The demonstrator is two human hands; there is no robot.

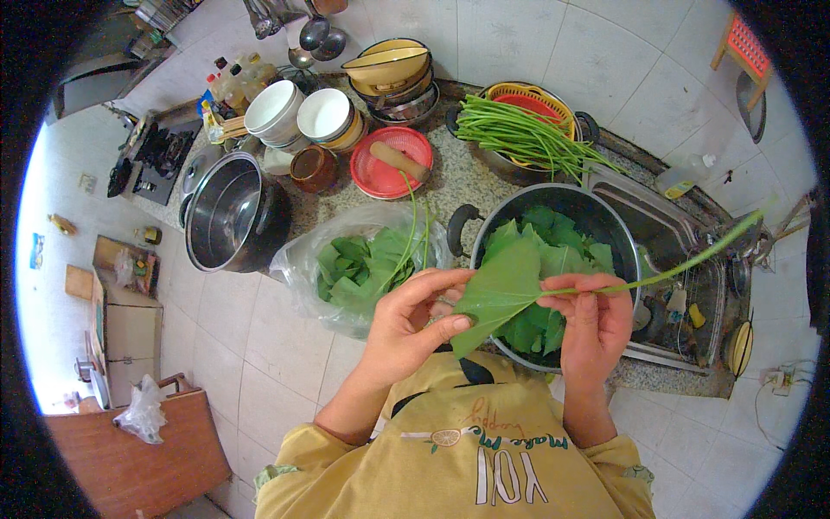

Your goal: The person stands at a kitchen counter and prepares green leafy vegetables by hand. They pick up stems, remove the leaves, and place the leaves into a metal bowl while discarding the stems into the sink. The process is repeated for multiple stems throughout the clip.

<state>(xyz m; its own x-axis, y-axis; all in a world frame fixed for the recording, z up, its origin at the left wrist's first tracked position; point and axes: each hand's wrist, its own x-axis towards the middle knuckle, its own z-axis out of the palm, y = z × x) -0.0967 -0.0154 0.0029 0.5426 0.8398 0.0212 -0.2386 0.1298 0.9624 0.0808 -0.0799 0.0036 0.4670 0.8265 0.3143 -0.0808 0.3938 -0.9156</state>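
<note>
Head view: broad green leaf (503, 287);
Left hand (417, 322): fingers apart, touching leaf's 9 o'clock edge;
Right hand (596, 322): clamped on slim green stem (692, 261), toward 2 o'clock

One held leaf (500, 298), one sink (670, 355)

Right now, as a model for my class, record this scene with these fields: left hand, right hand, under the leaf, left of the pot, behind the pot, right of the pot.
left hand: at the edge of a large green leaf; grip firmness unclear
right hand: pinching the stalk near the leaf's base
under the leaf: a pot with green leaves inside
left of the pot: a clear plastic bag holding more leaves
behind the pot: a bundle of long green stems
right of the pot: a metal sink
</note>
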